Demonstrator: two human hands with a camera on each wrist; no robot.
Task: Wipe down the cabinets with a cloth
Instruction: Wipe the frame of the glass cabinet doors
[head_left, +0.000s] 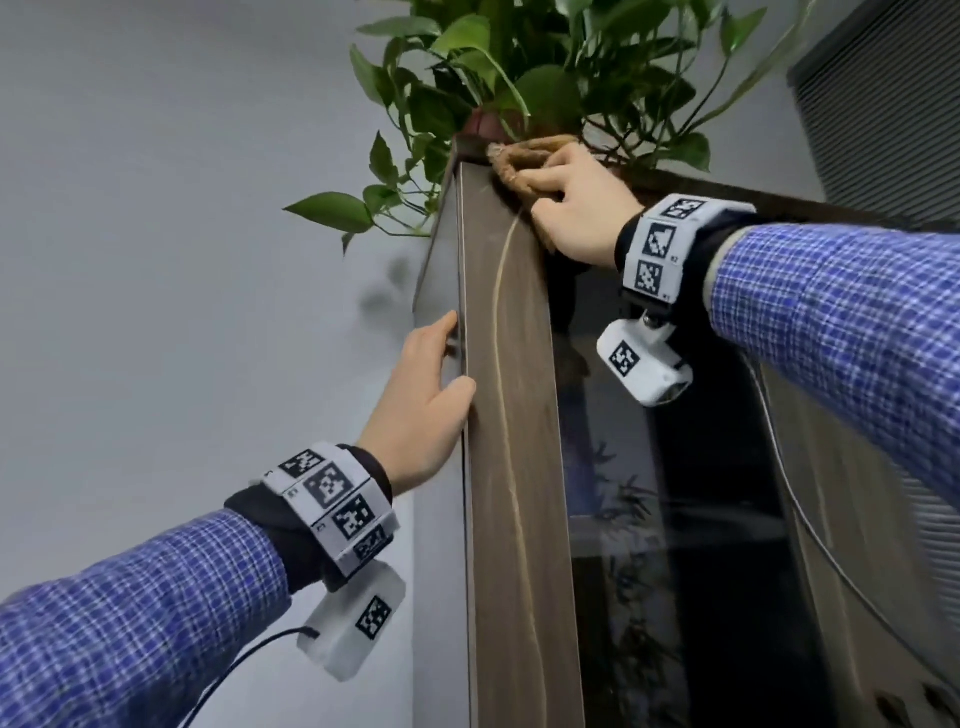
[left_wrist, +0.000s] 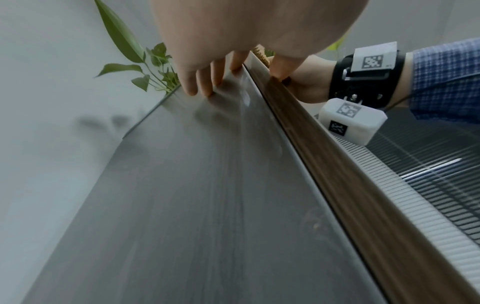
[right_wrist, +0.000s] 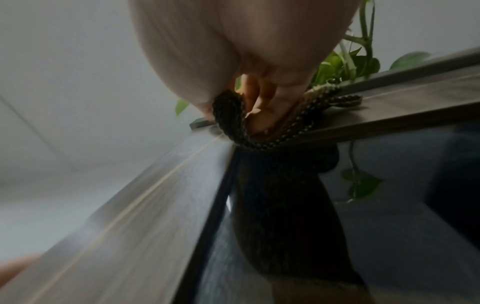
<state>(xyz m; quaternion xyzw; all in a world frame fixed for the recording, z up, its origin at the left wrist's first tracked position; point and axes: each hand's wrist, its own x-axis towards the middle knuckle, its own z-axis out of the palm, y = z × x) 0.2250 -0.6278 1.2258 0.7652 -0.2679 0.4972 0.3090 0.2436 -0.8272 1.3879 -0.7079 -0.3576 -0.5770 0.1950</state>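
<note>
Right hand (head_left: 574, 208) grips my cloth (head_left: 519, 156), bunched in curled fingers and pressed on the cabinet (head_left: 511, 415) at its top front corner, just below the plant (head_left: 519, 67). Left hand (head_left: 423, 395) lies flat with straight fingers on the cabinet's side, thumb at the front edge.

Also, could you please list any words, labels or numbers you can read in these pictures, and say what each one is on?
No readable words, brands or numbers.
Wristbands: black-and-white square code patterns, with tiny characters beside them too small to read.
Camera boxes: code patterns only.
Cabinet, cloth, plant: no text.
</note>
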